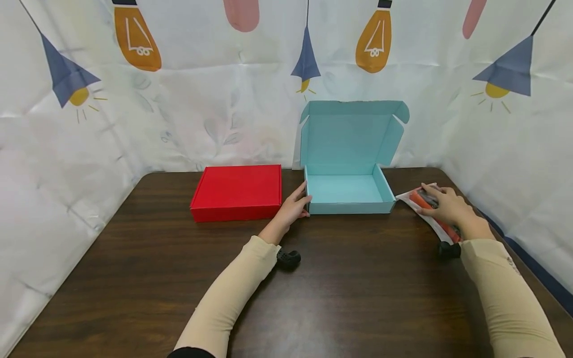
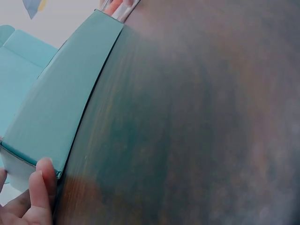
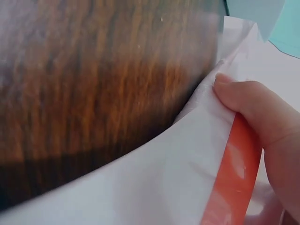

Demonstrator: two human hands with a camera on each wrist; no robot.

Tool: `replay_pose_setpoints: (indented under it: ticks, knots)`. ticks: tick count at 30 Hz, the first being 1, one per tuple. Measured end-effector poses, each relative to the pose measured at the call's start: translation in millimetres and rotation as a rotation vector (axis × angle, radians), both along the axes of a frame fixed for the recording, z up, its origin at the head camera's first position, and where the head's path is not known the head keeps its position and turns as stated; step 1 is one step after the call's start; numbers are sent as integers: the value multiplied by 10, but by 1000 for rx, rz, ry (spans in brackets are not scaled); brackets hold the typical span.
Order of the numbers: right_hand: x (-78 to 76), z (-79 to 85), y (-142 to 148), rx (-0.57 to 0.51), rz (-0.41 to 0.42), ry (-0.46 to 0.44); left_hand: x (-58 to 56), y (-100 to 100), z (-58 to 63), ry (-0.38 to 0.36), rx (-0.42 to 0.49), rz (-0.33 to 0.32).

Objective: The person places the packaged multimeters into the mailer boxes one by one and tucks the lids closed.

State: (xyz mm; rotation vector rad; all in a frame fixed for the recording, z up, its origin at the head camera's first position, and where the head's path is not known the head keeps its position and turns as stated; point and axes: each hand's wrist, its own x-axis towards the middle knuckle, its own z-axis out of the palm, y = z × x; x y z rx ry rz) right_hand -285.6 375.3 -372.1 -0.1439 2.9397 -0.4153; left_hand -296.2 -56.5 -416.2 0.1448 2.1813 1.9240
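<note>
A light blue cardboard box [image 1: 351, 208] stands with its lid raised, its inside bare. At its left wall my left hand [image 1: 293, 208] touches the front corner with fairly straight fingers; in the left wrist view the fingertips [image 2: 45, 168] lie against that corner. To the right of the box, my right hand [image 1: 447, 206] grips a white plastic packet [image 1: 435, 226] with an orange stripe and a dark part. In the right wrist view the thumb [image 3: 234, 91] lies across the packet's edge; the other fingers are hidden there.
A closed red box [image 1: 241, 191] lies left of the blue one. Both stand near the back edge of the brown wooden table [image 1: 313, 298]. A pale cloth [image 1: 215, 99] printed with lamps hangs behind and on both sides.
</note>
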Motion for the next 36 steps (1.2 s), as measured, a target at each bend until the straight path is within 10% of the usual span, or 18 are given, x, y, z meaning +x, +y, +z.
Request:
replay_pose_setpoints:
  ticks: [36]
  knots:
    - [107, 501, -42, -13, 122, 145, -10, -8, -1, 14, -12, -34]
